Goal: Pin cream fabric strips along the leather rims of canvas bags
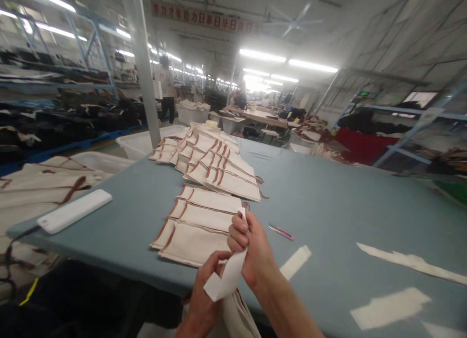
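Note:
My right hand [250,245] is closed in a fist around a white paper-like strip [229,277], one end poking out above the fingers and the rest curling down. Below and to the left, my left hand [207,284] is curled at a cream fabric piece [239,316] at the table's front edge. The strip partly hides its fingers. Just beyond the hands lies a small stack of cream fabric pieces [204,216] with brown edging, overlapping one another. Pink-handled thread snips [281,232] rest to the right of my right hand.
A larger fanned pile of cream pieces [219,158] covers the table's far left. White scraps [390,306] lie at right. A white corded device [76,210] sits on the left edge, beside bins [105,160] of fabric. A metal post [142,61] and a person [167,87] stand beyond.

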Motion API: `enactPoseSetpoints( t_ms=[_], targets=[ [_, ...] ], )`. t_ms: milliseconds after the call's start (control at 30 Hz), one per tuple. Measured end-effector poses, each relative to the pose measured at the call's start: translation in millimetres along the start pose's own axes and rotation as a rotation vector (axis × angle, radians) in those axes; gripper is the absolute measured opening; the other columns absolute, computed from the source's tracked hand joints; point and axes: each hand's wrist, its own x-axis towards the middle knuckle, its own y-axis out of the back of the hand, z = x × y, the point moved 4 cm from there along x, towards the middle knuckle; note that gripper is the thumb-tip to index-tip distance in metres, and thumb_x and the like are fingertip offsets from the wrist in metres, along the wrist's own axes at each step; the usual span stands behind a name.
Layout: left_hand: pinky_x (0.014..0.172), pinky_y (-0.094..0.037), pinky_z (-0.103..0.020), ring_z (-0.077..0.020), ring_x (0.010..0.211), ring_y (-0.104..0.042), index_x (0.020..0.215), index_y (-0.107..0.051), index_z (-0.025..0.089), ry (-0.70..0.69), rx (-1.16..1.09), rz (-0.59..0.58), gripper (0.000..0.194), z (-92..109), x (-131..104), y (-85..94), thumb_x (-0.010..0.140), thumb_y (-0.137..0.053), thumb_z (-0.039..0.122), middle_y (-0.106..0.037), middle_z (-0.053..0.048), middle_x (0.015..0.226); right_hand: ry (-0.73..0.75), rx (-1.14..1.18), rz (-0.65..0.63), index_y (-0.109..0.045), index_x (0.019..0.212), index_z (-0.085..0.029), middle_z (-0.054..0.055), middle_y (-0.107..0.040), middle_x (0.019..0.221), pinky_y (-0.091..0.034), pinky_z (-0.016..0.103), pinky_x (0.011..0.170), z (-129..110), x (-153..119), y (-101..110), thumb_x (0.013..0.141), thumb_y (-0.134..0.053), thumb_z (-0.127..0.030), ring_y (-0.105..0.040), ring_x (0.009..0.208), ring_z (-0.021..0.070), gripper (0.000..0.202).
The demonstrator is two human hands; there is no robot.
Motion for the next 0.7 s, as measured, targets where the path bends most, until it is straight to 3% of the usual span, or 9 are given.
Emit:
enactPoseSetpoints(
  t_ms=[100, 233, 467, 567, 700],
  targets=[
    [0.055, -0.051, -0.026, -0.0197, 0.057, -0.068, 0.107, -0.077, 0.015, -0.001, -0.001, -0.026, 0.038, 5.5, -7.1, 1.0, 0.086, -0.071, 0.046, -0.077, -0.003, 0.072, 0.062, 0.026, 0.071, -0.034, 0.066, -0.022, -0.015, -0.030, 0.049, -0.015, 0.013, 0.033, -6.8, 8.3, 17.2, 0.089, -0.066, -0.031, -0.015, 0.036, 0.0016, 0.040],
    [0.069, -0.056, -0.028, -0.0224, 0.074, -0.070, 0.106, -0.078, 0.017, -0.037, 0.021, 0.052, 0.040, 11.3, -25.9, 1.2, 0.085, -0.071, 0.050, -0.078, -0.006, 0.085, 0.144, 0.054, 0.120, -0.035, 0.070, -0.022, -0.015, -0.034, 0.052, -0.016, 0.012, 0.033, -16.2, 16.6, 30.4, 0.089, -0.062, -0.026, -0.017, 0.035, 0.0013, 0.033],
    [0.058, -0.053, -0.024, -0.0171, 0.058, -0.060, 0.083, -0.080, 0.019, -0.004, 0.145, 0.132, 0.029, 12.5, -47.2, 9.5, 0.079, -0.080, 0.048, -0.066, 0.001, 0.062, 0.221, 0.043, 0.113, -0.033, 0.071, -0.023, -0.015, -0.033, 0.053, -0.018, 0.013, 0.034, -25.4, 26.0, 36.9, 0.089, -0.061, -0.029, -0.017, 0.036, 0.0021, 0.033],
    [0.063, -0.056, -0.026, -0.0202, 0.064, -0.064, 0.081, -0.081, 0.019, 0.028, 0.188, 0.137, 0.030, 16.6, -49.4, 14.5, 0.074, -0.080, 0.048, -0.070, -0.002, 0.067, 0.261, -0.005, 0.102, -0.032, 0.072, -0.024, -0.015, -0.032, 0.055, -0.018, 0.013, 0.034, -29.7, 25.2, 37.5, 0.089, -0.064, -0.033, -0.016, 0.037, 0.0024, 0.037],
    [0.064, -0.054, -0.027, -0.0218, 0.066, -0.063, 0.076, -0.080, 0.017, 0.117, 0.104, 0.189, 0.043, 23.0, -47.7, 16.9, 0.081, -0.071, 0.058, -0.070, -0.003, 0.068, 0.327, -0.131, 0.089, -0.032, 0.073, -0.025, -0.015, -0.030, 0.058, -0.019, 0.014, 0.036, -29.5, 22.6, 39.2, 0.087, -0.067, -0.041, -0.018, 0.039, 0.0033, 0.041]
  ],
)
